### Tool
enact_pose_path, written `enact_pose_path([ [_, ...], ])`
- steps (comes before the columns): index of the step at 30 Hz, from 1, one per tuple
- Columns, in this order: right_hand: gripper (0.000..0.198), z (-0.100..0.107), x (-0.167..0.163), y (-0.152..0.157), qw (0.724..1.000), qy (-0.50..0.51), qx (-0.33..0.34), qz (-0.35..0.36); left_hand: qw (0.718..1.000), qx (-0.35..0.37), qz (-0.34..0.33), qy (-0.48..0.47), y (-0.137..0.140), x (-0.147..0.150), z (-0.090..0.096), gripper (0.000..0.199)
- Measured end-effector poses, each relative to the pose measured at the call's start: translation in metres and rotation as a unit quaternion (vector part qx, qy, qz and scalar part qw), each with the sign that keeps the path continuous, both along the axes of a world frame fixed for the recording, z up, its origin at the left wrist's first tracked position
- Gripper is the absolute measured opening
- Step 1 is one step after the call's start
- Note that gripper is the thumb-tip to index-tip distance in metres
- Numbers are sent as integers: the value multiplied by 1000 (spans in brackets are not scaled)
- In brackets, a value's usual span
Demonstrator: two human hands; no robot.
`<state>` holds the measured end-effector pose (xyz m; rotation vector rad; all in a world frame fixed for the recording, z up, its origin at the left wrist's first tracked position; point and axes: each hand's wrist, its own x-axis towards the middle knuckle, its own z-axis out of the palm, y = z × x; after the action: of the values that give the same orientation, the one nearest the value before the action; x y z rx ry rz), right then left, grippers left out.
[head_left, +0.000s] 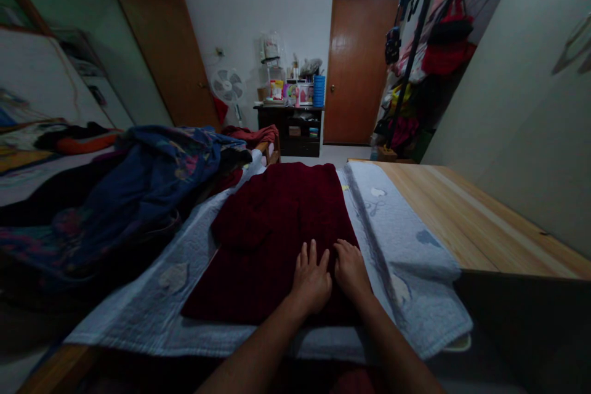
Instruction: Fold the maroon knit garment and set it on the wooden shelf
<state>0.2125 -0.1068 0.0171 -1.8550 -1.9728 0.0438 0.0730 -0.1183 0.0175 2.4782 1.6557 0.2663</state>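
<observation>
A dark red garment [258, 283] lies spread out on a pale blue-grey quilted cover [138, 301] in front of me. One part of it, perhaps a sleeve, is folded over at its upper left. My left hand [312, 280] rests on the lower right part of the garment, palm down with fingers spread. Just beside it, my right hand [352, 271] lies on the cloth near its right edge, fingers slightly bent and seemingly holding nothing. The two hands are close together but apart.
A heap of blue patterned and black clothes [152, 172] lies to the left. On the right, a wooden board [443, 215] borders the quilted cover. Farther back stand a white fan [228, 86], a dark shelf [290, 129] and a brown door [355, 68]. Bags [447, 55] hang at right.
</observation>
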Motion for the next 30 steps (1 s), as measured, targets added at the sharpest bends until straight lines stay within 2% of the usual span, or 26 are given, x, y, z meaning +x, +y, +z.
enact_pose_path([
  [5, 42, -16, 2, -6, 1000, -5, 16, 12, 1000, 7, -7, -7, 0, -1, -1, 61],
  [14, 43, -15, 10, -5, 1000, -9, -9, 6, 1000, -2, -6, -13, 0, -2, -2, 63],
  [19, 51, -14, 12, -8, 999, -26, -32, -32, 1000, 8, -9, -10, 1, -2, -5, 63],
  [24, 58, -14, 14, -5, 996, -35, -72, -38, 999, 35, -10, -11, -1, -1, -4, 61],
  [30, 55, -14, 18, 4, 996, -40, -78, -33, 995, 60, -72, -21, -1, -2, 2, 55],
])
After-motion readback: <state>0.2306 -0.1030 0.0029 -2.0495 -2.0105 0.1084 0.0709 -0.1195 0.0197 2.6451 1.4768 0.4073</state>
